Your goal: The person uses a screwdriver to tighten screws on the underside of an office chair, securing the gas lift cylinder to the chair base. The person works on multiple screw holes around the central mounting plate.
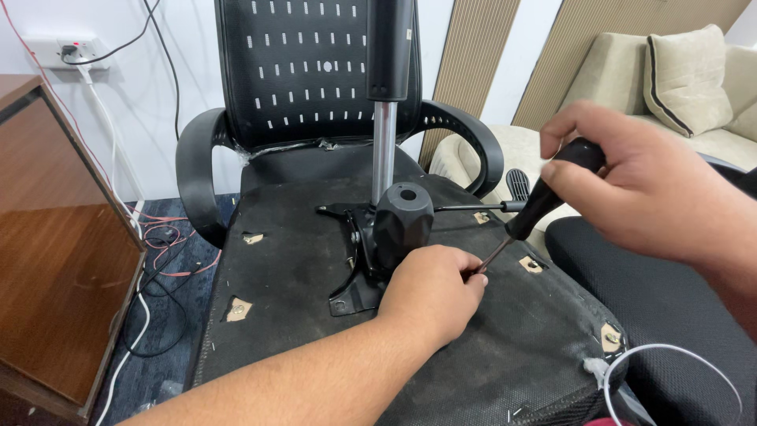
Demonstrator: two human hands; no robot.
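head view: office chair (300,260) lies overturned, seat underside up, backrest at 12 o'clock. black tilt mechanism (386,237) bolted at centre of the underside, chrome gas-lift column (384,150) rising from it. right hand (639,189) at 3 o'clock, closed around black screwdriver (544,201) handle. left hand (432,293) at 6 o'clock rests on the underside, fingertips pinching the screwdriver tip. beige sofa (670,87) at 2 o'clock, wooden cabinet (55,252) at 9 o'clock

The upturned chair seat underside (300,260) carries a black tilt mechanism (386,237) bolted on.
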